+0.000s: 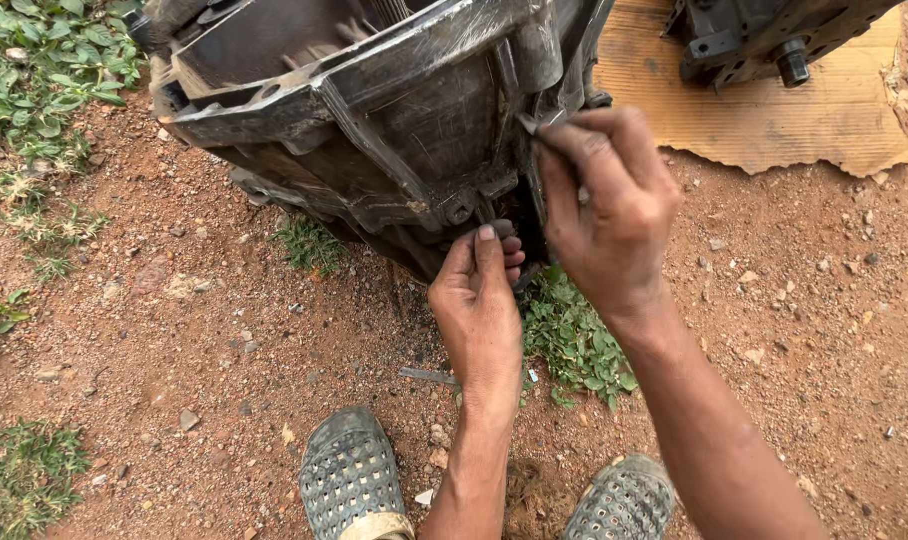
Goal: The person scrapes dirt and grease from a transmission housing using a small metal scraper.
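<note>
One large, grimy metal housing, dark and ribbed, resting on red gravelly ground at the top of the view, tilted toward the camera. Two bare hands at its lower edge. Left hand pressed up against the underside of the housing, fingers bunched together and tucked into a dark recess, thumb alongside; whatever lies inside that grip hidden, so cannot tell if anything is held. Right hand just above and to the right of it, fingers pinched shut around one thin dark tool, its tip poking out at the upper left and touching the housing's edge. One second dark machine part at the top right corner, sitting on one sheet of brown cardboard, well apart from the hands. Two perforated grey sandals at the bottom, one on each side of the left forearm. One small leafy weed right beneath the hands; more green patches along the left edge. One short flat metal strip on the dirt near the left wrist.
</note>
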